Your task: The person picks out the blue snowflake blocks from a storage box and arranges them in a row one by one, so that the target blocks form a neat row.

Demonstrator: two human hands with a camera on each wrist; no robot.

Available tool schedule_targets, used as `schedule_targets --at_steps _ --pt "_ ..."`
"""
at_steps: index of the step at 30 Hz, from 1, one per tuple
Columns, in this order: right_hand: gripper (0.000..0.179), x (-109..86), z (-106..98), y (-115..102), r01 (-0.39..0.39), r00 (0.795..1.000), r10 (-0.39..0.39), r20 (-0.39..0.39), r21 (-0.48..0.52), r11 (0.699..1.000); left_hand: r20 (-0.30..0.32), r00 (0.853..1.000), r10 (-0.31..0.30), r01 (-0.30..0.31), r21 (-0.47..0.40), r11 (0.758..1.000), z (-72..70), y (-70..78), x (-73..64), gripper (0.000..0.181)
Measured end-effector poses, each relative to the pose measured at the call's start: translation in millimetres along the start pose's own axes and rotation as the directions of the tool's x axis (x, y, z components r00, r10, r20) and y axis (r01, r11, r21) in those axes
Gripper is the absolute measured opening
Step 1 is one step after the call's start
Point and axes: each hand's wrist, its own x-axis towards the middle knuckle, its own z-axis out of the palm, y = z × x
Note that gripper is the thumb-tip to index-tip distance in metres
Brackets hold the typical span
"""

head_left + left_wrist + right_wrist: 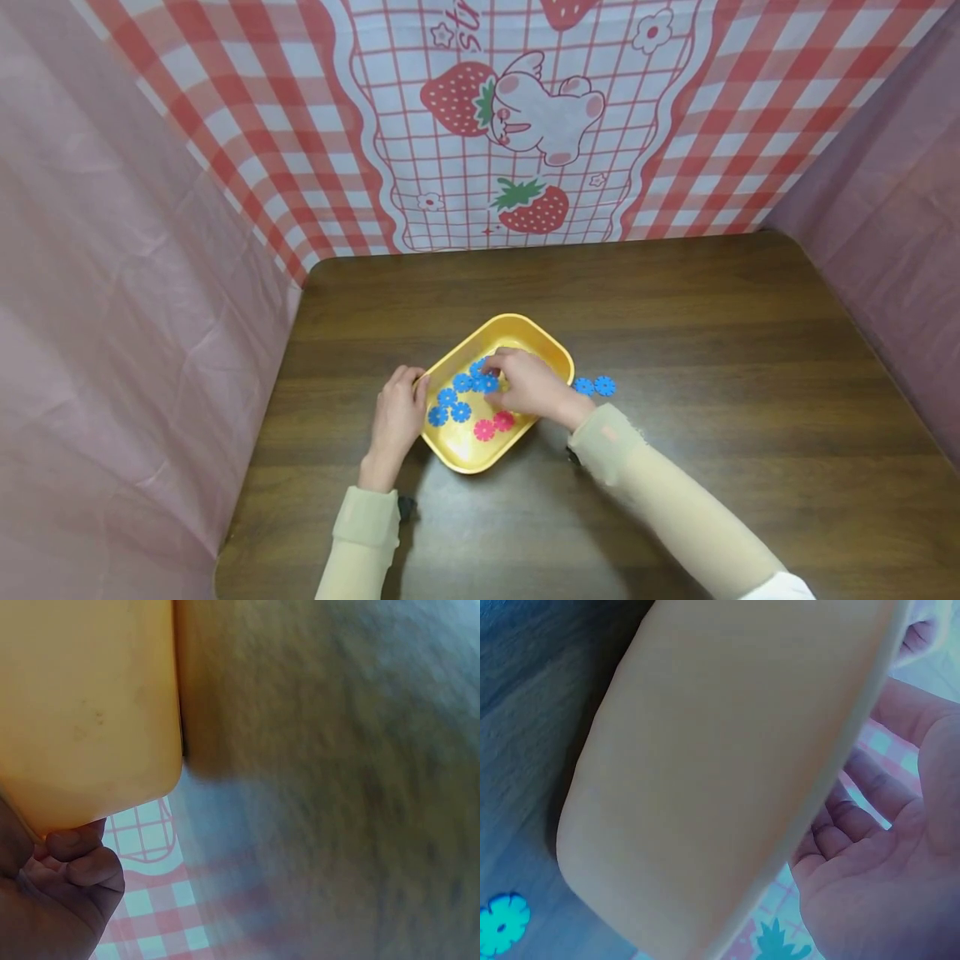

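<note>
A yellow plastic basin [465, 465] stands tilted diagonally on the table, with several blue flower-shaped discs [447, 397] and two pink flower-shaped discs [484, 430] inside. My left hand [399, 414] grips its left rim, thumb at the edge and fingers outside; the left wrist view shows curled fingers against the basin wall [90, 712]. Over the rim reaches my right hand [528, 385], its thumb and index finger parted around blue discs in the basin. In the right wrist view the basin wall [705, 765] hides the fingertips of the right hand [885, 847].
Two more blue discs [594, 386] lie on the brown wooden table [712, 400], just right of the basin. A red-and-white checked cloth [480, 167] with strawberries hangs behind the table. Pinkish curtains [135, 333] stand at both sides.
</note>
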Motion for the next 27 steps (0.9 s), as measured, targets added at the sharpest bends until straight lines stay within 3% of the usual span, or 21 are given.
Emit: schedule_targets --at_steps 11,27 --pt "0.034 -15.3 -20.3 9.9 0.050 0.993 -0.051 -0.103 -0.008 0.999 -0.005 1.000 0.009 -0.009 0.003 1.000 -0.6 0.4 -0.2 0.018" --pt "0.038 -56.0 -54.6 34.8 -0.026 0.972 0.039 -0.232 0.059 0.998 0.001 1.000 -0.001 0.001 0.006 1.000 -0.6 0.9 -0.1 0.018"
